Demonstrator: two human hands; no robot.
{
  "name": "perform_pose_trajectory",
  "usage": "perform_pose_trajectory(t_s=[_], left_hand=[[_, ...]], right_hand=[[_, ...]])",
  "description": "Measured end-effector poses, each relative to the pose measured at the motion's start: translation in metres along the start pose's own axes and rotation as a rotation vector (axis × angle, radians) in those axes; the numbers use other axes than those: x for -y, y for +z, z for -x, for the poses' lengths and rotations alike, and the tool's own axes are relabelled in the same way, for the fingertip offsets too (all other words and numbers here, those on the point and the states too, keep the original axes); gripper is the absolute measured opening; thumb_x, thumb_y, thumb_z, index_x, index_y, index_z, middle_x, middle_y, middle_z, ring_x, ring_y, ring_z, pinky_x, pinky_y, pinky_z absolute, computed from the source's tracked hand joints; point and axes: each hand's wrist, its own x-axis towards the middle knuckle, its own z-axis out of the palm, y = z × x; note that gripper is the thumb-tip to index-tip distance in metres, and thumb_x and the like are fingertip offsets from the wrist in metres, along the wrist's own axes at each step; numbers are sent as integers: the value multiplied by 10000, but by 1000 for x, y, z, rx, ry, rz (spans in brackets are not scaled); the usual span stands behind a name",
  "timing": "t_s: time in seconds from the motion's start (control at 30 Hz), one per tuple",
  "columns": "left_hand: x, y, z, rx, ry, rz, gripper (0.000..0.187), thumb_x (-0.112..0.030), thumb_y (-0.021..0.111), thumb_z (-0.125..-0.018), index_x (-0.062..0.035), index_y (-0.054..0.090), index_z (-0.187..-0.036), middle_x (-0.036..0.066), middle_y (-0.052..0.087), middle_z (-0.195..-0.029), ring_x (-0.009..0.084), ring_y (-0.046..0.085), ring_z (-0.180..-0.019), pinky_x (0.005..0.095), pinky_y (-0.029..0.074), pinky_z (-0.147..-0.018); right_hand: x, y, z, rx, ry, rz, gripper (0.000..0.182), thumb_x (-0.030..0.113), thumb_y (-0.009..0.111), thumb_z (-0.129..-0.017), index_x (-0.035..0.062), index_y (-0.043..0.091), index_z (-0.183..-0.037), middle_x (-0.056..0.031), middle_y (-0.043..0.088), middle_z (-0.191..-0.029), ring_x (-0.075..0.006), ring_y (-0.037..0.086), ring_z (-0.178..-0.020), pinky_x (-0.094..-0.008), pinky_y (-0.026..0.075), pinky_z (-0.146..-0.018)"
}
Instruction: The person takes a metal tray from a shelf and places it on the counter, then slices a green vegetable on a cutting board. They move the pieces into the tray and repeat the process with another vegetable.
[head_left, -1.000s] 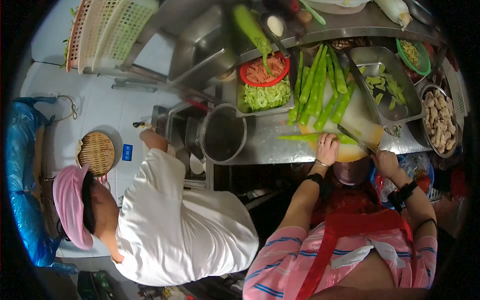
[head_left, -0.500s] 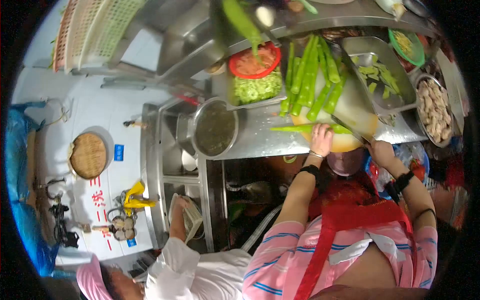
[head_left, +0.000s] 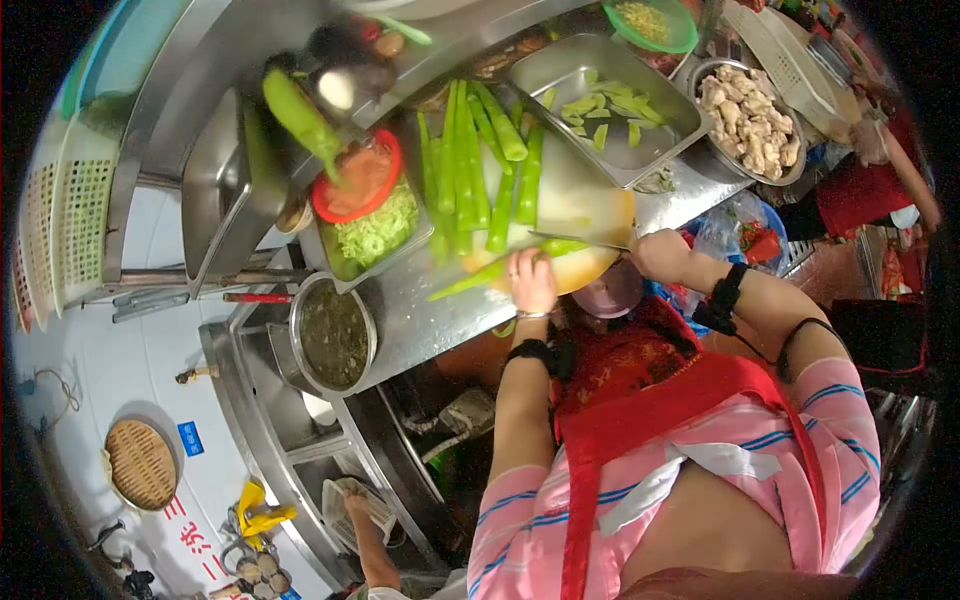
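Note:
My left hand [head_left: 532, 283] presses its fingers onto a long green pepper [head_left: 470, 284] lying on the round cutting board [head_left: 592, 205]. A knife [head_left: 570, 239] is gripped by its handle in my right hand [head_left: 660, 256], its blade reaching left over the pepper. Several more green peppers [head_left: 465, 165] lie side by side on the far part of the board. Behind the knife is a metal tray [head_left: 655, 90] with sliced green pieces [head_left: 600, 110] in it.
A metal pot [head_left: 335, 335] of dark liquid stands left. Shredded greens [head_left: 378, 235] and a red basket [head_left: 388, 150] are beside the peppers. A bowl of meat [head_left: 750, 120] stands right. A co-worker's arm [head_left: 368, 535] reaches into a basket at lower left; another arm [head_left: 903, 175] shows at right.
The view has turned and shifted right, bringing the right-hand area and another person's arm into view. My left hand remains on the pepper and my right hand still holds the knife.

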Motion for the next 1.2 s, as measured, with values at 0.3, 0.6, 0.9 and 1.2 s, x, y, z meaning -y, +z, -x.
perform_pose_trajectory(t_s=[0.3, 0.6, 0.9, 1.2], left_hand=[[0, 0, 2, 4, 18, -8, 225, -33, 612, -699, -58, 523, -904, 119, 482, -1000, 345, 439, -969, 445, 363, -860], [1, 0, -1, 1, 37, -20, 242, -29, 613, -708, -47, 509, -926, 127, 479, -1000, 349, 438, -966, 448, 364, -855], [1, -1, -4, 11, 38, -31, 239, -36, 617, -711, -44, 508, -923, 132, 477, -1003, 357, 436, -963, 454, 369, -850], [3, 2, -4, 3, 35, -28, 235, -57, 630, -716, -37, 507, -915, 128, 481, -1005, 361, 439, -959, 465, 369, -846]], right_hand=[[6, -16, -2, 19, 5, -38, 283, 302, 463, -843, 29, 538, -852, -148, 600, -639, -315, 603, -574, -429, 475, -511], [5, -48, 0, 1, 7, -117, 286, 284, 456, -843, 22, 564, -802, -144, 601, -629, -313, 606, -583, -426, 482, -526], [-7, -40, -11, 64, -14, -72, 311, 318, 467, -842, 29, 578, -809, -137, 606, -630, -311, 609, -592, -424, 483, -533], [-4, -34, -16, 97, -12, -107, 310, 322, 469, -845, 29, 570, -857, -166, 606, -666, -343, 605, -629, -437, 480, -578]])
